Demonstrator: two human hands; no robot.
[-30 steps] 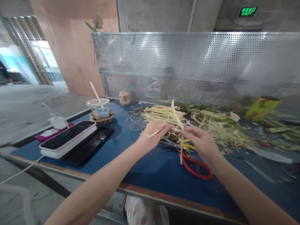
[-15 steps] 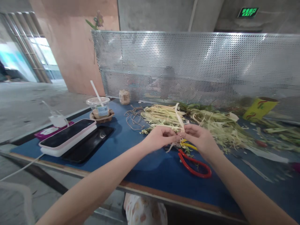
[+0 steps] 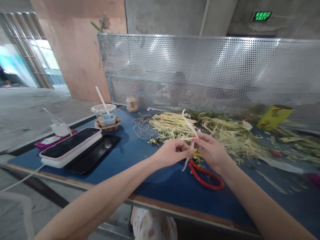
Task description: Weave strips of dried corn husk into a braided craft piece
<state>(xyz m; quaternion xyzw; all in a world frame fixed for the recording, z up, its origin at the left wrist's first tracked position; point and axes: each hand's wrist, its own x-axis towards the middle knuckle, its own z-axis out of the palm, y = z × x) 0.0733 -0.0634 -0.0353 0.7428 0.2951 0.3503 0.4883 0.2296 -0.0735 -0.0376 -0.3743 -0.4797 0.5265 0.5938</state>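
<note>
Over the middle of the blue table, my left hand and my right hand meet, fingertips almost touching. Between them runs a thin pale strip of dried plant husk; its upper end curls above my right fingers and its lower end hangs below my left. Both hands are closed in a pinch on it. Under and beside my right hand lie scissors with red handles, their other end hidden. Just behind is a pile of pale yellow-green stalks, with a heap of husk leaves to its right.
Two phones, a pink-edged one and a black one, lie at left near a lidded cup with a straw. Loose twine lies behind my left hand. A perforated metal screen edges the table's back; a yellow tube stands at right.
My fingertips have drawn slightly apart, and the strip now shows between them, crossing at an angle. Its upper end leans further left. The camera view has shifted slightly.
</note>
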